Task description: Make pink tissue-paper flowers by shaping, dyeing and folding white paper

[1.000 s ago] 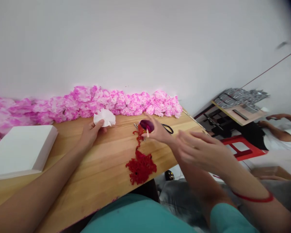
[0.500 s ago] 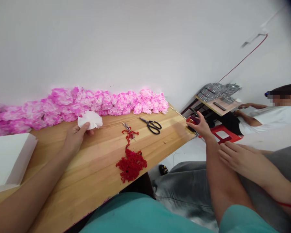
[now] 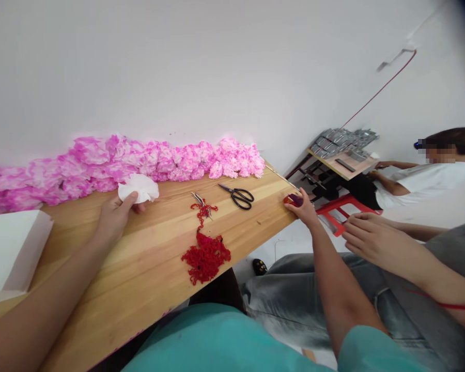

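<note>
Head view looks forward-down over the table (image 3: 151, 263) — seemingly tilted.

The person wears a teal top (image 3: 217, 338) with a short right sleeve (image 3: 366, 343).

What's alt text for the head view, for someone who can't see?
The left hand holds a white ruffle above a table; the right hand, by the table's right end, holds a red-purple object. Between them lie scissors and a red tangle; pink ruffles line the wall.
</note>
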`<control>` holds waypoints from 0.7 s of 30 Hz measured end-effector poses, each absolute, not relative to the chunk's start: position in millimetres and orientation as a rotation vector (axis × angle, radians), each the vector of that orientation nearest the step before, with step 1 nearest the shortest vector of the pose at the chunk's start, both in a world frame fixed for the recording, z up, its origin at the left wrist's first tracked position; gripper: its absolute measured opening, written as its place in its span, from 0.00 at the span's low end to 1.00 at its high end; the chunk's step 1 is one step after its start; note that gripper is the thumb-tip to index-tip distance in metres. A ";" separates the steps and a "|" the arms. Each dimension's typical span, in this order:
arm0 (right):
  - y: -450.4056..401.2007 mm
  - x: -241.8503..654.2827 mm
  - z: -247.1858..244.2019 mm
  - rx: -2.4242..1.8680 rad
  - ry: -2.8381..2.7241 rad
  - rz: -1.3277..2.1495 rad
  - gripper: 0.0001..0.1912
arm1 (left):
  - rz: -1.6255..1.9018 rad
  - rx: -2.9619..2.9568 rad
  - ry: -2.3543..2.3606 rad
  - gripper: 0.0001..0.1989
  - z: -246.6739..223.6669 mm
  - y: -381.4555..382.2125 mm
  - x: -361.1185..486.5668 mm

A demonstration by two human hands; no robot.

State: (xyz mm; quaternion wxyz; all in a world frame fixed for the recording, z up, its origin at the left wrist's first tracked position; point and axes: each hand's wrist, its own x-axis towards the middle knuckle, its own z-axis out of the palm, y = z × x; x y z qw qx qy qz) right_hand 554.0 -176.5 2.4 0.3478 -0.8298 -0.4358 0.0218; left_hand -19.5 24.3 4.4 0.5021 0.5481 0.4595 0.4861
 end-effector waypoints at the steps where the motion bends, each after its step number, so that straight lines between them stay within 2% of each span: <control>1: -177.7 552.5 2.7 -2.139 -1.142 0.062 0.55 | 1.181 1.331 1.103 0.16 4.2 24.3 -19.7; 4: -189.5 538.6 2.6 -2.126 -1.133 -0.084 0.51 | 1.193 1.344 1.094 0.16 2.9 25.2 -20.2; 8: -213.6 492.3 -1.3 -2.003 -0.965 -0.692 0.25 | 1.200 1.350 1.084 0.17 -0.9 27.8 -20.0; 11: -218.3 446.5 -2.3 -1.904 -1.112 -0.845 0.22 | 1.189 1.381 1.098 0.16 -2.7 28.9 -19.9; 17: -196.8 363.2 18.7 -1.524 -1.476 -0.738 0.12 | 1.225 1.412 1.093 0.16 0.8 26.5 -18.8; 21: -209.4 320.0 32.2 -1.334 -1.643 -0.533 0.13 | 1.242 1.437 1.091 0.15 4.0 23.9 -16.8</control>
